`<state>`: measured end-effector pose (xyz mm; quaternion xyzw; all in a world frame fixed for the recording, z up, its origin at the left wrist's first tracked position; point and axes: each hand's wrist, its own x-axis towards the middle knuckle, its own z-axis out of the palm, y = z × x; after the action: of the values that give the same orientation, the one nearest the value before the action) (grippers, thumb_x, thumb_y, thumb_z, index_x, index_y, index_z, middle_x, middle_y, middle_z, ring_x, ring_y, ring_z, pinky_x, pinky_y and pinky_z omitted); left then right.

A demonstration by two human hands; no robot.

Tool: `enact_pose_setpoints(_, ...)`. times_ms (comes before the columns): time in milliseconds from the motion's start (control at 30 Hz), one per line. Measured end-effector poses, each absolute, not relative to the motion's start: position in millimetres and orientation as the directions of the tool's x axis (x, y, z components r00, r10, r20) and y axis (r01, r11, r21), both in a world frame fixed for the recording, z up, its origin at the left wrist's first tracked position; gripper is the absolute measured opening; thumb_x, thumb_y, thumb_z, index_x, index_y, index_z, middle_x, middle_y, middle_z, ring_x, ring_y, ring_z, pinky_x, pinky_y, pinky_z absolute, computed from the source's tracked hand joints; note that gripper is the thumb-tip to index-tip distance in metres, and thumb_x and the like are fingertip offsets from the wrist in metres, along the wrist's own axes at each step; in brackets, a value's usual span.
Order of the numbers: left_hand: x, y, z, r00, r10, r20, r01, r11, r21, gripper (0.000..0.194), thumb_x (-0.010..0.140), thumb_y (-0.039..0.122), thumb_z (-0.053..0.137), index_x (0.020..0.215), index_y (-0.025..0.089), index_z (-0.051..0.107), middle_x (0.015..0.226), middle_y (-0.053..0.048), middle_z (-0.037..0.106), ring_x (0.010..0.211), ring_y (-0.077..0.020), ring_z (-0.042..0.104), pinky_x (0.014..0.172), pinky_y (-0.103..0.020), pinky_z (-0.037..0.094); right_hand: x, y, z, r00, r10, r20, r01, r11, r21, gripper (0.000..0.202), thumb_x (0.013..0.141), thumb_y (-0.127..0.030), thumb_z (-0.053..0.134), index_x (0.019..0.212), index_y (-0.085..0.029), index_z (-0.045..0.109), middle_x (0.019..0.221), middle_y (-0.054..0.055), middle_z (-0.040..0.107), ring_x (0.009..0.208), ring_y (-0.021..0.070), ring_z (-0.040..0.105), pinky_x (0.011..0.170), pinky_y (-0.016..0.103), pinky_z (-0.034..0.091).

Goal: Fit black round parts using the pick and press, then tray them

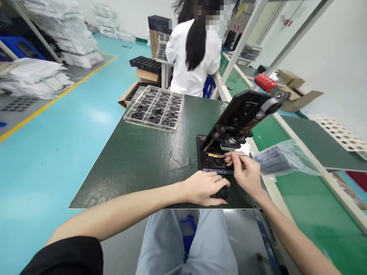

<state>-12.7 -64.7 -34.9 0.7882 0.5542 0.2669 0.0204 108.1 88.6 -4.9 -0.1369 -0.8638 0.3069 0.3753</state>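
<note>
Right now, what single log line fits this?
left hand: holding black part | right hand: pinching yellow-ended item over press base | transparent tray: on green table

Press [233, 114] stands between tray [149, 126] and seemingly bagged parts [272, 158].

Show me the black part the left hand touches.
The black part under the left hand, on the table; the black parts in the clear tray lie untouched.

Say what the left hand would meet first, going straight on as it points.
Past the black part in its grasp, the left hand would probably meet the right hand, though depth between them is unclear.
</note>
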Motion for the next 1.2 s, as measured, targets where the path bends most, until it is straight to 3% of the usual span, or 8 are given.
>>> enact_pose_setpoints(133, -13, -65, -34, 0.244, 0.884, 0.398, 0.855, -0.390, 0.342, 0.045, 0.094, 0.052, 0.068, 0.117, 0.015, 0.060, 0.098, -0.007, 0.073, 0.088, -0.0226, 0.072, 0.068, -0.031, 0.052, 106, 89, -7, -0.679, 0.408, 0.611, -0.020, 0.821, -0.570, 0.024, 0.106, -0.032, 0.055, 0.094, -0.017, 0.071, 0.091, 0.006, 0.073, 0.072, 0.0149, 0.069, 0.066, 0.025, 0.059)
enact_pose_setpoints(267, -13, -65, -33, 0.240, 0.887, 0.395, 0.850, -0.389, 0.355, 0.047, 0.093, 0.053, 0.071, 0.117, 0.015, 0.059, 0.099, -0.007, 0.073, 0.088, -0.0229, 0.073, 0.067, -0.032, 0.051, 101, 91, -13, -0.703, 0.394, 0.592, 0.021, 0.843, -0.537, 0.023, 0.104, -0.034, 0.059, 0.097, -0.018, 0.074, 0.095, 0.007, 0.074, 0.080, 0.0187, 0.071, 0.074, 0.030, 0.060)
enact_pose_setpoints(467, -12, -65, -35, 0.193, 0.915, 0.355, 0.852, -0.336, 0.402, 0.055, 0.089, 0.061, 0.072, 0.117, 0.016, 0.058, 0.100, -0.008, 0.074, 0.091, -0.0256, 0.073, 0.075, -0.033, 0.054, 94, 94, -19, -0.733, 0.309, 0.607, 0.002, 0.892, -0.452, 0.019, 0.103, -0.027, 0.059, 0.095, -0.018, 0.075, 0.095, 0.007, 0.075, 0.080, 0.0182, 0.070, 0.070, 0.029, 0.058)
enact_pose_setpoints(667, -11, -65, -32, 0.142, 0.951, 0.276, 0.828, -0.267, 0.493, 0.057, 0.089, 0.061, 0.072, 0.120, 0.016, 0.055, 0.098, -0.010, 0.074, 0.093, -0.0284, 0.074, 0.080, -0.035, 0.055, 112, 87, -3, -0.653, 0.475, 0.590, 0.000, 0.779, -0.627, 0.018, 0.102, -0.028, 0.061, 0.091, -0.017, 0.071, 0.087, 0.006, 0.070, 0.078, 0.0170, 0.068, 0.069, 0.026, 0.056)
enact_pose_setpoints(833, -10, -64, -30, 0.088, 0.977, 0.194, 0.754, -0.193, 0.628, 0.064, 0.086, 0.055, 0.078, 0.127, 0.017, 0.047, 0.112, -0.012, 0.074, 0.105, -0.0309, 0.074, 0.086, -0.037, 0.056, 154, 67, -2, -0.776, 0.493, 0.392, 0.044, 0.664, -0.746, 0.018, 0.101, -0.024, 0.063, 0.086, -0.017, 0.068, 0.082, 0.004, 0.067, 0.073, 0.0143, 0.066, 0.061, 0.021, 0.052)
enact_pose_setpoints(1200, -9, -63, -29, 0.068, 0.982, 0.177, 0.721, -0.171, 0.672, 0.059, 0.086, 0.048, 0.081, 0.119, 0.019, 0.043, 0.110, -0.011, 0.074, 0.101, -0.0328, 0.075, 0.078, -0.036, 0.055, 172, 58, -29, -0.828, 0.377, 0.414, 0.035, 0.773, -0.633, 0.014, 0.101, -0.010, 0.057, 0.093, -0.017, 0.065, 0.083, 0.001, 0.065, 0.075, 0.0122, 0.064, 0.065, 0.021, 0.049)
